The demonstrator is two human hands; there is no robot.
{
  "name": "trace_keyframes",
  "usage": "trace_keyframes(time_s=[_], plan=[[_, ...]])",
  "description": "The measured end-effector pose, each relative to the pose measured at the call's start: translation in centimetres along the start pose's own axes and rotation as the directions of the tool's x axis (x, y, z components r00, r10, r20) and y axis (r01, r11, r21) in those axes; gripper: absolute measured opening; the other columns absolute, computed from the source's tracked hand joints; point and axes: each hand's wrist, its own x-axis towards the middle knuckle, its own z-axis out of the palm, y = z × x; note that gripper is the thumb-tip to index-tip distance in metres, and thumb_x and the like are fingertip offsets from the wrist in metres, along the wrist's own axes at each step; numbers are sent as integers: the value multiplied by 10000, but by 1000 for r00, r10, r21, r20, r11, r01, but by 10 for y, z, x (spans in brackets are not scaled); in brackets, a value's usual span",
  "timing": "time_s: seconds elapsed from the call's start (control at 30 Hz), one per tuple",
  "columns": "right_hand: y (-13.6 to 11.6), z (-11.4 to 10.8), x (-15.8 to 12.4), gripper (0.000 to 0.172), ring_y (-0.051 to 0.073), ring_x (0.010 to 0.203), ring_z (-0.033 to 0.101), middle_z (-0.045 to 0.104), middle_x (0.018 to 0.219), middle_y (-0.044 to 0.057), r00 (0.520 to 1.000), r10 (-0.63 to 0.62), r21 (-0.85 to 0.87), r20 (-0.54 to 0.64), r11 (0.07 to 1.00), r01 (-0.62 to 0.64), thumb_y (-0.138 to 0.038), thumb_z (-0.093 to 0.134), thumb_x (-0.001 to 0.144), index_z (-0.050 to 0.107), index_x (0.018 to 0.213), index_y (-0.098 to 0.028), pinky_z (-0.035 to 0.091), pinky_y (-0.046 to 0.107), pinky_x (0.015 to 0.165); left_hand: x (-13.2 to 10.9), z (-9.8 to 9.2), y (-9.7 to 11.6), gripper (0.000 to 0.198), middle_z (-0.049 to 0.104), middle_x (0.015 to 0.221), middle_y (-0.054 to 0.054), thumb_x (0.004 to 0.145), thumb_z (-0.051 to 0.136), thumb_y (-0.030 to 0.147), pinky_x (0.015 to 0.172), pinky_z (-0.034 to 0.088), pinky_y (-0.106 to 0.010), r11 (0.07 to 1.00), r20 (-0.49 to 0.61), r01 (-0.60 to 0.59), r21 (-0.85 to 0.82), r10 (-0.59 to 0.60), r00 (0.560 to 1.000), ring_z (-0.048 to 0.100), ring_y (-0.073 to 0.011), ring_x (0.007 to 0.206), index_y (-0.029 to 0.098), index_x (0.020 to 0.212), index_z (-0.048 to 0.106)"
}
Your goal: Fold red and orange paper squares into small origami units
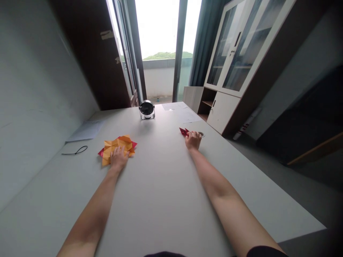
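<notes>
On the left of the white table (160,185), creased orange paper (108,145) lies over red paper (134,144) whose pointed corners stick out at both sides. My left hand (119,157) rests on the orange paper with its fingers stretched flat. Across the table, near the right edge, my right hand (193,140) is curled round a small red folded paper (183,131), with its pointed ends showing past the fingers. A pale ring-shaped object (202,134) peeks out just behind that hand, mostly hidden.
A round black-and-silver device (147,109) on a stand is at the table's far end. White sheets (184,115) lie at the back right, more paper (86,130) by the left wall. A looped black cord (76,152) lies at left. A cabinet (223,109) stands beyond the right edge.
</notes>
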Motion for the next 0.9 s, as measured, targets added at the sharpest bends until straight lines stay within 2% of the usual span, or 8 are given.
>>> trace_keyframes(time_s=[0.1,0.27,0.4,0.63,0.8,0.9], plan=[[-1,2,7,239,322,1141,415,599,1171,173,995,-87,-16,38,996,88,-189,498,888,682,1041,-182,206,494,1067,-4,-5,21,492,466,1479,-178,929,462,384,1171,187,-517,992,-108,-115,-47,109,988,377,-342,1383,165,1361,547],[4,11,14,237,325,1041,449,671,979,173,990,-112,-61,81,991,117,-182,490,891,701,997,-166,191,518,1055,-9,-5,48,409,503,1435,-133,911,501,321,1186,183,-486,952,-122,-273,-135,258,958,414,-330,1339,214,1293,602],[5,14,14,262,326,1037,459,700,966,171,990,-108,-106,86,987,117,-156,482,884,710,1012,-148,171,513,1054,-12,-4,51,394,518,1412,-118,903,517,295,1173,234,-479,929,-121,-322,-185,303,945,449,-327,1297,230,1278,620],[1,8,18,287,320,1021,492,709,971,179,985,-136,-131,107,980,149,-122,444,905,721,980,-125,184,506,1040,-13,-3,50,374,526,1398,-117,931,490,294,1121,336,-493,920,-126,-385,-78,374,919,497,-315,1249,218,1276,611],[-15,-4,5,214,298,996,520,690,877,143,947,-297,-4,122,954,300,-130,505,905,719,907,-142,275,454,1018,-15,-4,58,342,531,1395,-114,925,511,294,1106,361,-515,895,-146,-420,-149,400,905,492,-325,1266,229,1238,631],[-45,-15,-21,143,265,955,532,671,838,96,881,-457,185,118,882,433,-147,571,895,705,861,-183,337,411,987,-20,-5,72,318,541,1387,-103,927,518,291,1105,371,-513,864,-154,-442,-240,416,896,498,-317,1268,242,1217,639]])
